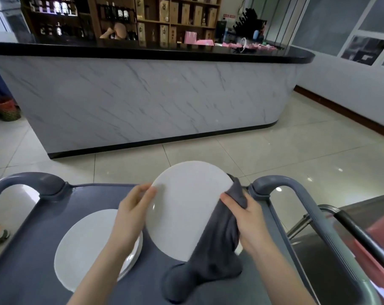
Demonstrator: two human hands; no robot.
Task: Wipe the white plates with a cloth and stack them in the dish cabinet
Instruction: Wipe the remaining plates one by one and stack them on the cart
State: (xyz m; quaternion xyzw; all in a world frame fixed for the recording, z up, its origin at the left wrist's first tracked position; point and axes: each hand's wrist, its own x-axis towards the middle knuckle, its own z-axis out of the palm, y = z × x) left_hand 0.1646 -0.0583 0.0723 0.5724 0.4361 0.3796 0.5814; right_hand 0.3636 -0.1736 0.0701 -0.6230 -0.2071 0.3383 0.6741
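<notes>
well, the held plate [186, 208] is round, plain white and matte, with a small glint near its left edge. it is tilted up so that its broad face turns toward the camera. it hangs above the middle of the grey cart [28, 260], clear of the cart's surface at its far edge.

the left hand [131, 216] grasps the plate's left rim. its fingers [142, 190] are curled at the edge with the tips lapping onto the face, though blur hides which digit is which. the right hand [246, 221] is clenched on a dark grey cloth [217, 249] at the plate's right rim. its fingers [229, 200] wrap the fabric, so the cloth sits between them and the plate.

the cloth covers the plate's lower right part, bunches up past the far side of the hand, and falls in a long fold — its lower end reaches the cart's near surface.

a stack of white plates [85, 245] lies flat on the cart to the left and nearer, partly behind the left forearm, just beside the held plate but apart from it. beyond the cart are pale floor tiles [274, 155] and a marble-fronted bar [142, 95].
</notes>
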